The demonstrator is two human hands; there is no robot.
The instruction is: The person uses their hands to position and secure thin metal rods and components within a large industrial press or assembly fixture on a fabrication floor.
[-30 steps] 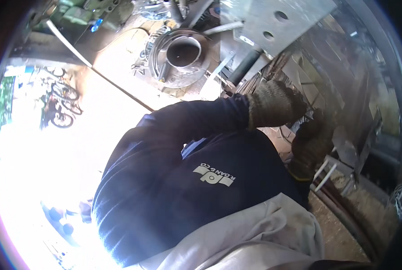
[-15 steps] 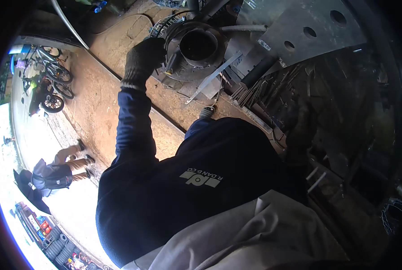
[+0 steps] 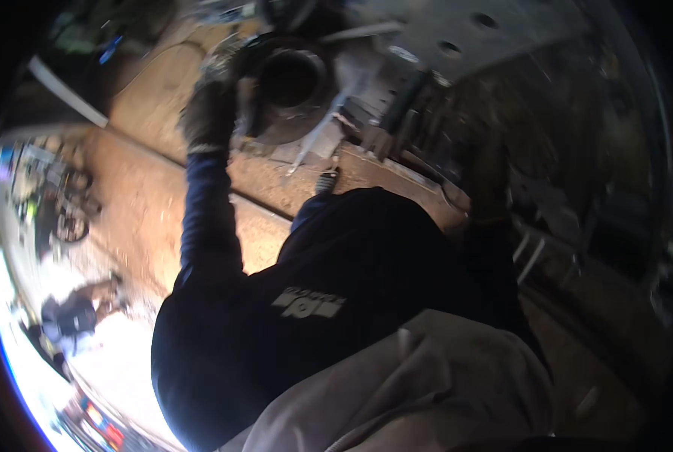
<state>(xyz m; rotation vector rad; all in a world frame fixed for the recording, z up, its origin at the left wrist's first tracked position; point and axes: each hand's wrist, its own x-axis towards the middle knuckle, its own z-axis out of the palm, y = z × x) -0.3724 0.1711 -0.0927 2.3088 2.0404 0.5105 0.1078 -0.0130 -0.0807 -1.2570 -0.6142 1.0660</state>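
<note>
My left hand (image 3: 207,119), in a dark work glove with a lighter cuff, is at the left side of a short, wide metal pipe (image 3: 288,80) standing on a round base. Its fingers are smeared by motion and partly dark, so their grip does not show. A stubby tool-like piece (image 3: 252,113) lies between the hand and the pipe. Close by, a thin pale metal strip (image 3: 318,142) slants toward me. My right hand (image 3: 491,184) hangs in deep shadow on the right, its fingers lost in the dark.
A large metal plate with round holes (image 3: 464,34) lies at the upper right, above several metal bars (image 3: 419,113). A long rail (image 3: 148,154) crosses the brown ground. Parked bikes (image 3: 62,192) and a blurred person (image 3: 73,313) are at the left.
The whole view has swung and blurred, shifting the pipe leftward in the picture. My left hand has come slightly nearer to me beside the pipe.
</note>
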